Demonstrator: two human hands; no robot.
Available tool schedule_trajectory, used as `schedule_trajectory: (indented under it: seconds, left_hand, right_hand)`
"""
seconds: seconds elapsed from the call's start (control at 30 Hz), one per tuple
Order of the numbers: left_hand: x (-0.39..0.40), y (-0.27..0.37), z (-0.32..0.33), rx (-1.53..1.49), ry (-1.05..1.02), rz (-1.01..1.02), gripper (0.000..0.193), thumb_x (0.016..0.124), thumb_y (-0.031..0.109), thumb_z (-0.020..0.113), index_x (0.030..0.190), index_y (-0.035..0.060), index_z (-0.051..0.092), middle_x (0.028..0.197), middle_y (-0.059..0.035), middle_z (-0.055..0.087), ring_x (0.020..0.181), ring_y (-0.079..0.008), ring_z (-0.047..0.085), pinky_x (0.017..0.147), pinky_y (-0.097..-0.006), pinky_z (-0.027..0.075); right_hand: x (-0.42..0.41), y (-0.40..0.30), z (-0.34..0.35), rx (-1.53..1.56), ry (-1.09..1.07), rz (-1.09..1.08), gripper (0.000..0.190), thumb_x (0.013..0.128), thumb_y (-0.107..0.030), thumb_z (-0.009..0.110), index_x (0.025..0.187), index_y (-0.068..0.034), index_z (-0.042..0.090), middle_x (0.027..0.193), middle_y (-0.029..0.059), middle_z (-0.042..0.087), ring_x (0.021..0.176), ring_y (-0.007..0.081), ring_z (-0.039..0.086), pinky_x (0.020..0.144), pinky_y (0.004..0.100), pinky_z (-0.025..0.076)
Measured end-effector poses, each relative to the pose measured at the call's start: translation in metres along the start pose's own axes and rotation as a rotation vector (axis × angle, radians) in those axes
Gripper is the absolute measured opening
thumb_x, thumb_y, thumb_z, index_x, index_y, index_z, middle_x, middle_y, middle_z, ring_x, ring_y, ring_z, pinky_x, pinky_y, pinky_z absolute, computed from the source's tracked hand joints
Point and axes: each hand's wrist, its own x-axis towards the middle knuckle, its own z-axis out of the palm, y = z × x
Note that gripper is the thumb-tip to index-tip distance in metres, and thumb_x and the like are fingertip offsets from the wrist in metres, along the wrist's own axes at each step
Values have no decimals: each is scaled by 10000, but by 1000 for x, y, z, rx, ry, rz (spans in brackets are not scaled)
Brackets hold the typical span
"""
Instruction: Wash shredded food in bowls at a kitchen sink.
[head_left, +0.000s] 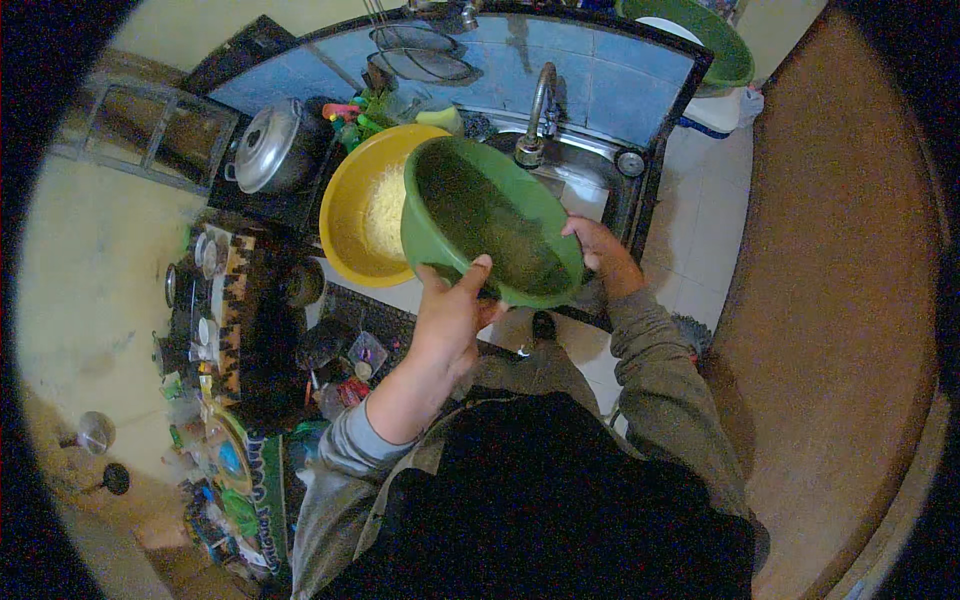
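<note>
A green plastic basin (491, 225) is held tilted between my two hands, its dark inside showing. My left hand (450, 307) grips its near rim, thumb on the edge and fingers under it. The right rim is in the grasp of my right hand (600, 247). Left of it and partly behind it stands a yellow plastic basin (337, 217) with a pale yellowish, shredded-looking food (386, 214) inside. Whether the green basin holds anything is too dark to tell.
Behind the green basin lies a steel sink (592, 169) with a curved faucet (541, 105). A lidded metal pot (266, 150) stands on the left. Strainers (420, 56) hang above the bottles. Another green basin (720, 45) is at the upper right. Clutter fills the lower left.
</note>
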Motion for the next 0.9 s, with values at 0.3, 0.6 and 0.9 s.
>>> schedule_trajectory:
  seconds: [0.3,0.6,0.9]
  left_hand:
    - [-14,13,-21,72,111,57,582,771,121,580,1226,78,220,1072,-110,463,839,-223,542,634,-301,480]
    - [17,32,-23,580,357,727,408,728,231,648,959,11,395,726,-37,481,631,-102,454,538,-225,381]
    - [51,34,-39,722,480,849,264,654,95,615,822,-8,438,661,-81,523,573,-150,493,542,-279,408]
  right_hand:
    - [-19,-46,82,315,131,176,440,640,-103,460,1077,-50,455,917,93,548,795,230,561,713,395,467]
    - [-23,-56,114,400,157,160,388,655,-85,457,1033,-2,477,937,105,554,831,240,556,750,373,450]
    - [7,-8,92,79,130,-73,307,702,-103,443,987,-15,514,893,76,573,822,210,561,761,335,441]
